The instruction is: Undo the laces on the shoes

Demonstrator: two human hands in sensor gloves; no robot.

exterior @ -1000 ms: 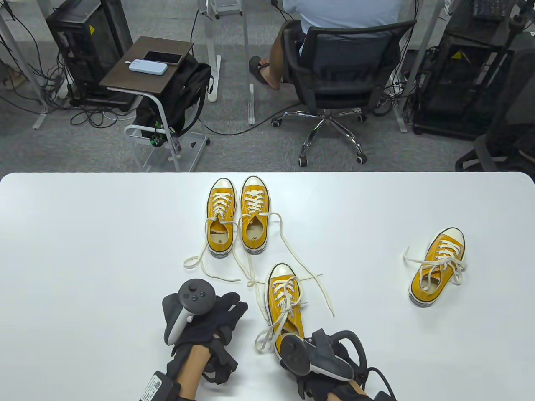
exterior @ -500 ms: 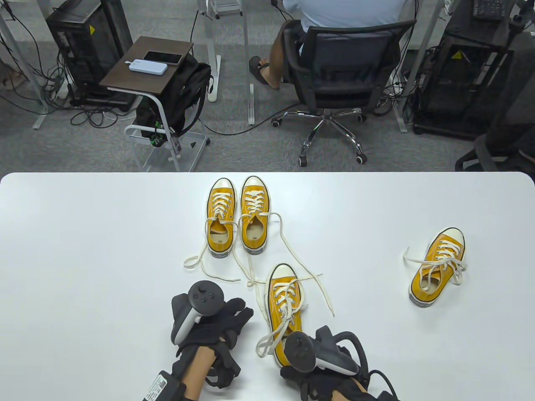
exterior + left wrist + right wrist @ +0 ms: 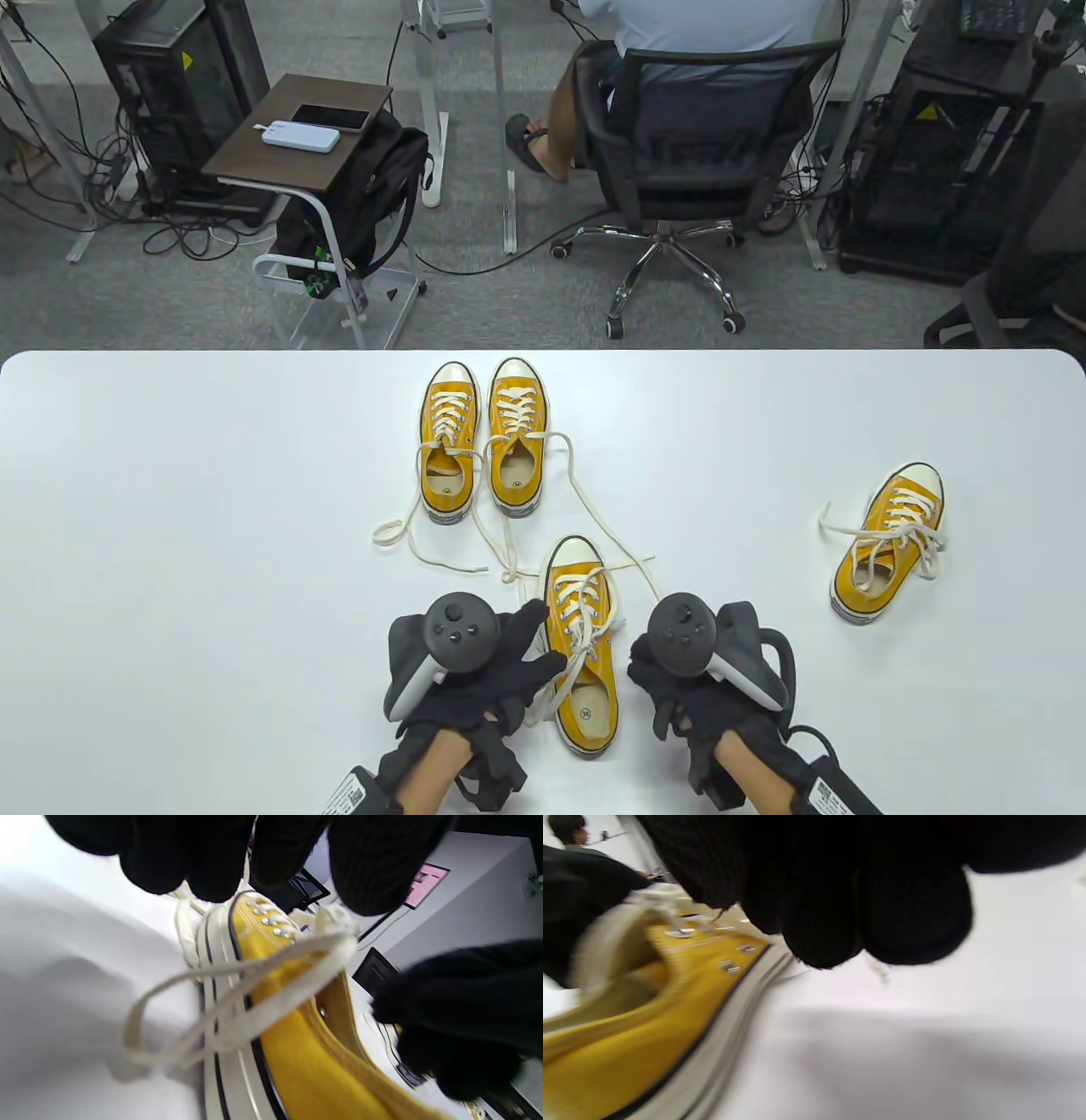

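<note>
Over the last second both hands have been brought forward to flank the near shoe (image 3: 581, 658), which lies close to the counter's (image 3: 170, 526) front edge with its bow (image 3: 585, 635) not yet undone. The left hand (image 3: 492, 671) has been moved up from the left, and its spread fingers are now laid against the shoe's left side, beside the hanging lace loop (image 3: 178, 1027); no pinch on the lace can be seen. The right hand (image 3: 687, 679), 1 second ago behind the heel, has been shifted to the shoe's right side, apart from it; whether its fingers are curled closed cannot be told. The shoe itself has been turned slightly, its opening now uncovered. The approach is judged finished, with the pull on the lace yet to begin. The 2 paired shoes (image 3: 484, 441) beyond lie with laces loose, and the far right shoe (image 3: 887, 543) appears tied
</note>
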